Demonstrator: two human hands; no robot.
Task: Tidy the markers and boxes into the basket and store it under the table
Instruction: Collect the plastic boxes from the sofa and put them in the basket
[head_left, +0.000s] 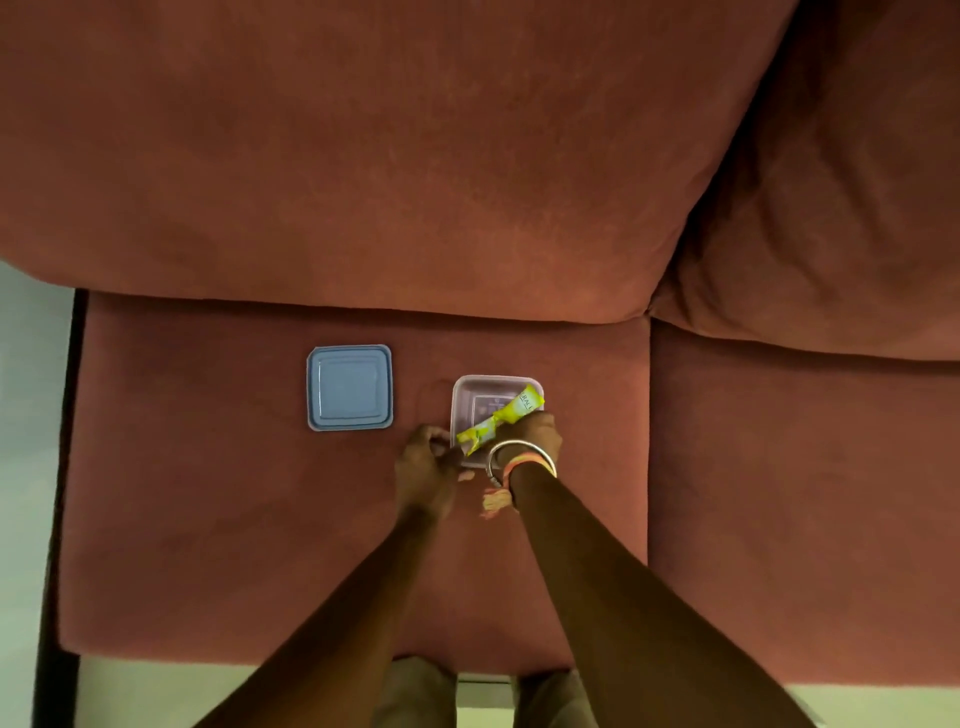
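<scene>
Between hands: clear box (493, 379) on sofa seat (208, 519), yellow sachet (501, 417) slanting across rim. Left hand (426, 467) curls round near corner; right hand (535, 431) pinches sachet. Lid (349, 387) beyond left hand, apart. Risk: soft cushion lets box tip, sachet slides off. Basket unseen.

A rust-red upholstered sofa (363, 156) with plump back cushions fills the view; pale floor (26, 415) at its edges.
</scene>
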